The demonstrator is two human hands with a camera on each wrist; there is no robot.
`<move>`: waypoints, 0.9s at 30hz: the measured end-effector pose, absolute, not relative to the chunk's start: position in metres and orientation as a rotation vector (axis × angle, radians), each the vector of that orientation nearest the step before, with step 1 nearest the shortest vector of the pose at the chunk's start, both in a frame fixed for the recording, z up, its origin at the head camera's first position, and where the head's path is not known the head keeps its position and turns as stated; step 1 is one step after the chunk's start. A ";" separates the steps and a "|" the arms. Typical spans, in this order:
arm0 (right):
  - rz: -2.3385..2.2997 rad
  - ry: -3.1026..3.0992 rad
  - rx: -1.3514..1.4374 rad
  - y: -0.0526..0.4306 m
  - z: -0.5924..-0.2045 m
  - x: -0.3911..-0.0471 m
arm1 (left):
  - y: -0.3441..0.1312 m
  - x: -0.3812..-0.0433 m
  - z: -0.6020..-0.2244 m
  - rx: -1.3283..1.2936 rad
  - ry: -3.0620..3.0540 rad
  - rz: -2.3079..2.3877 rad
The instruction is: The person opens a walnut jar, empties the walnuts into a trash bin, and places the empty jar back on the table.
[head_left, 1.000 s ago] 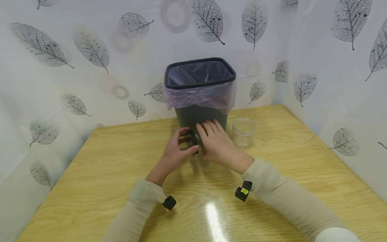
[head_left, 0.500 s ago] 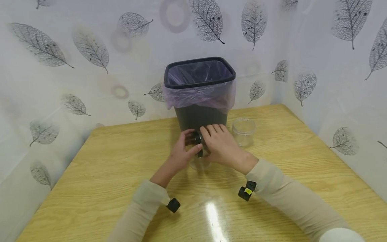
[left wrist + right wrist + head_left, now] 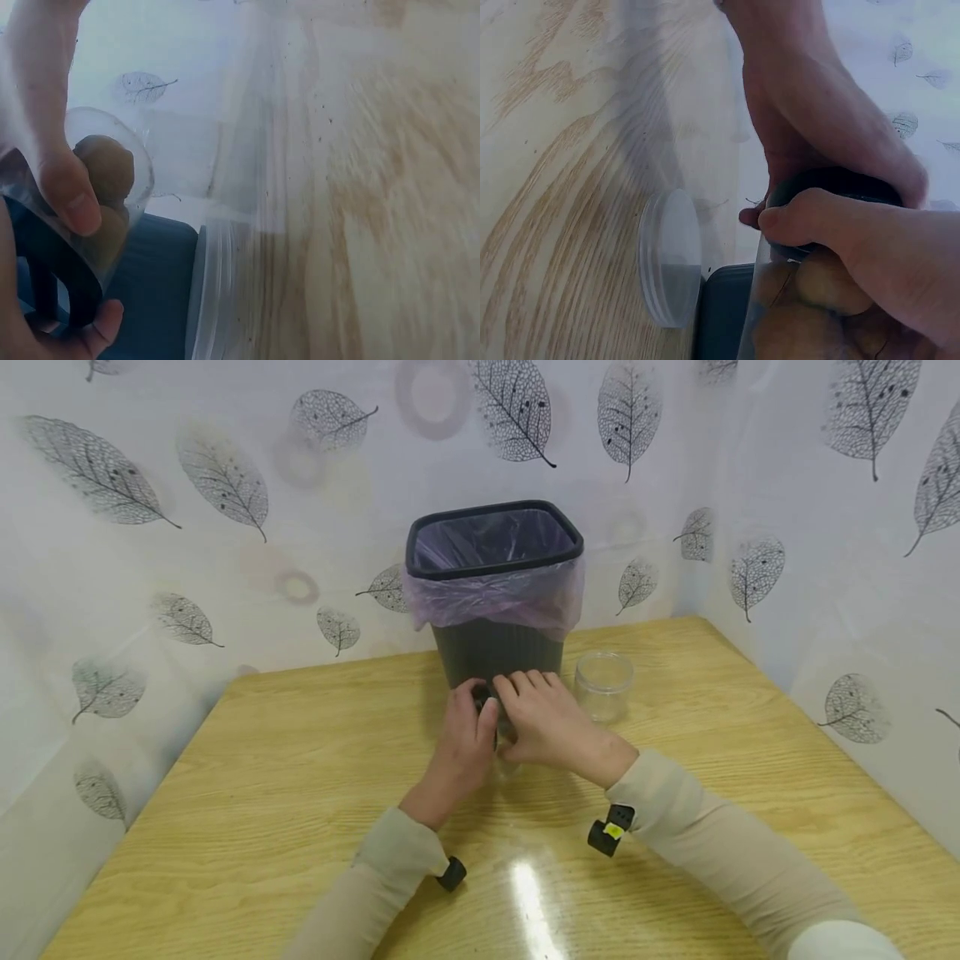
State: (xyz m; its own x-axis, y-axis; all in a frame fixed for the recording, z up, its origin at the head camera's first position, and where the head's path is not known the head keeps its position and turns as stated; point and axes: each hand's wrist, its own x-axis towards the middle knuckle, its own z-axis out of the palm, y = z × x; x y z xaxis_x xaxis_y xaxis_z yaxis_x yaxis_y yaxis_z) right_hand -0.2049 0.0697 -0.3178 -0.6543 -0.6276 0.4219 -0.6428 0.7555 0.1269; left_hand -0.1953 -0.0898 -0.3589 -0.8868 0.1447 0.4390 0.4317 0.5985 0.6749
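Observation:
A clear jar with brown, rounded lumps (image 3: 825, 285) inside lies tipped on its side between my hands. Its black lid (image 3: 840, 181) faces left. My left hand (image 3: 459, 747) grips the lid, and its fingertips (image 3: 109, 319) curl at the edge. Round the jar's body closes my right hand (image 3: 551, 727), with its thumb (image 3: 79, 210) stretched along the clear wall towards the lid. In the head view the fingers hide most of the jar. Below the hands, a shallow clear container (image 3: 671, 259) stands on the table in front of the bin.
Just behind my hands stands a dark bin (image 3: 498, 647) with a purple liner (image 3: 495, 597). To its right is a clear round container (image 3: 604, 687) on the wooden table (image 3: 300, 760). A leaf-patterned wall covering (image 3: 285, 527) closes off the back and sides.
My left hand has shifted right and turned at the wrist, with its thumb now pointing upward. My right hand has moved slightly right with the jar, then stayed nearly still.

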 end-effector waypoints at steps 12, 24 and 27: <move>-0.022 -2.357 0.916 0.063 -0.327 -0.206 | -0.088 -0.197 -0.356 -0.418 -2.483 -1.251; -0.023 -2.309 0.896 0.058 -0.327 -0.205 | -0.097 -0.203 -0.344 -0.308 -2.538 -1.488; 0.003 -2.365 0.910 0.060 -0.324 -0.205 | -0.104 -0.203 -0.343 -0.400 -2.559 -1.535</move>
